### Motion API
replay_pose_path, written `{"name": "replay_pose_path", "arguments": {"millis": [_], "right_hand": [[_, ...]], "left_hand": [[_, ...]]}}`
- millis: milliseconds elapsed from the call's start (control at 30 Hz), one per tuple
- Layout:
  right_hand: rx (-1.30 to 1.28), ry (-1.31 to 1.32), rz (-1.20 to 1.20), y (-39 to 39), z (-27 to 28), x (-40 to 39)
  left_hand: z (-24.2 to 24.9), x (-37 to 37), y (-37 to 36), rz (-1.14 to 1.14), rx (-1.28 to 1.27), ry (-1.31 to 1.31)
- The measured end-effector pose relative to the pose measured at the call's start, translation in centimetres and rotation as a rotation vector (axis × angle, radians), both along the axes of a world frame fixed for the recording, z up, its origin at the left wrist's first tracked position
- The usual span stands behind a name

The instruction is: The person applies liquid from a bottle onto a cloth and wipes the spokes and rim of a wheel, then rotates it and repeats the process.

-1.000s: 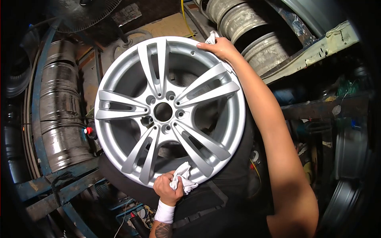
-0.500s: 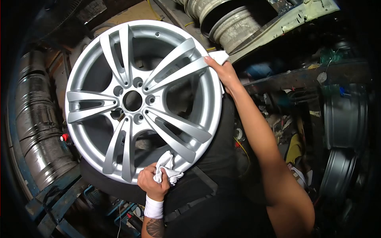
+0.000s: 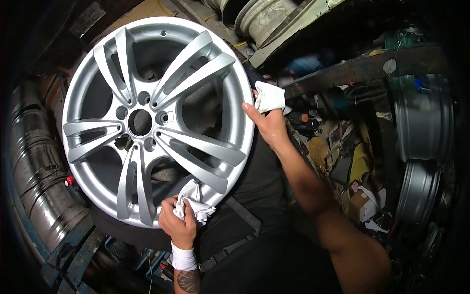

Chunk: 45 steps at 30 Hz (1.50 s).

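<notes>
A silver alloy wheel rim with paired spokes rests tilted across the lap, its front facing me. My left hand is closed on a bunched white cloth at the lower edge of the wheel. At the wheel's right edge, the thumb of my right hand lies by the outer lip. A second white cloth is gripped in that hand and sticks up above the palm. Some of the right fingers are hidden behind the rim and cloth.
Stacked metal rims stand at the left, near a small red-capped item. Dull, dirty rims lie at the top. More rims are at the right, beyond a metal beam. Scraps and a small box clutter the floor.
My right hand has slid down along the wheel's right edge with its cloth. The wheel sits further left in view and looks turned slightly counterclockwise. My left hand still grips its cloth.
</notes>
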State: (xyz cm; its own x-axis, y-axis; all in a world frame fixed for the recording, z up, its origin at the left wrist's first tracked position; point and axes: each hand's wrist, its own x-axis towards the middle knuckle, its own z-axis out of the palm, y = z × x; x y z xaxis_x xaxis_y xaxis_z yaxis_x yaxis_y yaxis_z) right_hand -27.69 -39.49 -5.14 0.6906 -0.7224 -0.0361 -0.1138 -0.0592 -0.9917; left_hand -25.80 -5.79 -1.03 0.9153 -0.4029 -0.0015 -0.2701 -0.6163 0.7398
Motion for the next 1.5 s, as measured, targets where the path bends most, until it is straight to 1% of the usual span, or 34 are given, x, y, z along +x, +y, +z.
{"name": "replay_pose_path", "arguments": {"millis": [67, 133, 200, 233, 267, 333, 433, 467, 567, 633, 667, 733, 767, 800, 833, 900, 933, 1000, 1067, 1100, 1200, 1300, 1367, 1400, 1433, 1467, 1500], "right_hand": [[-0.053, 0.047, -0.015, 0.9, -0.6, -1.5], [-0.111, 0.086, 0.021, 2.3, -0.2, -3.0], [-0.253, 0.126, 0.077, 3.4, 0.1, -4.6], [-0.237, 0.089, 0.071, 4.1, 0.5, -5.0], [-0.273, 0.078, 0.095, 4.2, 0.5, -5.5], [-0.209, 0.098, 0.114, 4.2, 1.0, -5.6], [-0.279, 0.071, 0.129, 1.1, 0.8, -3.8], [-0.369, 0.086, 0.129, -0.3, 0.8, -2.7], [-0.374, 0.010, 0.099, -2.9, 0.0, 1.3], [-0.410, 0.013, 0.107, -4.3, 0.1, 3.7], [-0.355, 0.039, 0.145, -5.0, 0.5, 4.6], [-0.316, 0.047, 0.133, -5.6, 0.5, 5.8], [-0.354, -0.003, 0.070, -5.5, -0.4, 6.1], [-0.327, -0.004, 0.046, -5.2, -0.7, 5.8], [-0.301, -0.006, 0.025, -4.6, -0.7, 5.3], [-0.262, -0.013, -0.011, -3.1, -0.8, 3.8], [-0.267, -0.027, -0.011, -2.5, -1.0, 2.9], [-0.200, -0.040, -0.014, -1.3, -1.9, 0.8], [0.097, -0.346, -0.105, 0.5, -2.4, -0.3], [0.063, -0.359, -0.130, 0.3, -3.3, -1.3], [0.249, -0.351, -0.192, -0.3, -4.6, -3.8], [0.255, -0.318, -0.156, -0.9, -5.2, -3.8], [0.360, -0.319, -0.169, -1.0, -5.3, -3.1], [0.410, -0.318, -0.176, -1.2, -5.4, -2.8], [0.613, -0.416, -0.150, -1.6, -6.8, -2.6], [0.670, -0.441, -0.142, -2.2, -8.1, -2.9], [0.703, -0.452, -0.139, -2.3, -8.3, -3.1]], "left_hand": [[0.1, 0.1, 0.0, -0.007, -0.003, 0.024], [0.3, 0.2, 0.0, -0.011, -0.012, 0.041], [0.2, 0.2, 0.1, -0.011, -0.019, 0.077], [0.2, 0.2, 0.1, -0.008, -0.026, 0.094], [0.3, 0.3, 0.1, -0.007, -0.033, 0.111], [1.0, 0.4, -0.3, 0.005, -0.005, 0.133], [0.9, 0.4, -0.3, 0.006, -0.015, 0.149], [0.9, 0.3, -0.1, 0.007, -0.025, 0.152], [1.4, 0.3, 0.1, 0.033, -0.059, 0.237], [1.0, 0.0, 0.3, 0.085, -0.163, 0.307], [0.9, -0.1, 0.3, 0.111, -0.215, 0.343], [1.4, 0.1, -0.5, -0.022, -0.283, 0.196], [1.9, 0.2, -1.1, -0.090, -0.315, 0.123], [2.5, 0.1, -1.8, -0.113, -0.380, 0.197], [3.3, 0.3, -2.5, -0.214, -0.359, 0.238], [4.5, 1.2, -5.1, -0.466, -0.351, 0.221], [5.0, 1.8, -7.3, -0.618, -0.363, 0.159], [6.3, 2.0, -11.7, -0.760, -0.108, -0.046], [4.7, 1.3, -15.1, -0.687, 0.044, -0.088], [4.2, 1.4, -16.6, -0.692, 0.032, -0.074], [3.8, 1.7, -19.7, -0.636, 0.036, 0.033], [3.6, 2.3, -21.3, -0.600, 0.026, 0.118], [3.0, 2.5, -22.4, -0.552, -0.020, 0.162], [2.3, 2.5, -23.5, -0.488, -0.055, 0.120], [1.8, 2.4, -24.6, -0.422, -0.091, 0.082], [1.3, 2.6, -25.5, -0.355, -0.127, 0.044], [1.4, 3.4, -26.3, -0.361, -0.181, 0.115]]}}
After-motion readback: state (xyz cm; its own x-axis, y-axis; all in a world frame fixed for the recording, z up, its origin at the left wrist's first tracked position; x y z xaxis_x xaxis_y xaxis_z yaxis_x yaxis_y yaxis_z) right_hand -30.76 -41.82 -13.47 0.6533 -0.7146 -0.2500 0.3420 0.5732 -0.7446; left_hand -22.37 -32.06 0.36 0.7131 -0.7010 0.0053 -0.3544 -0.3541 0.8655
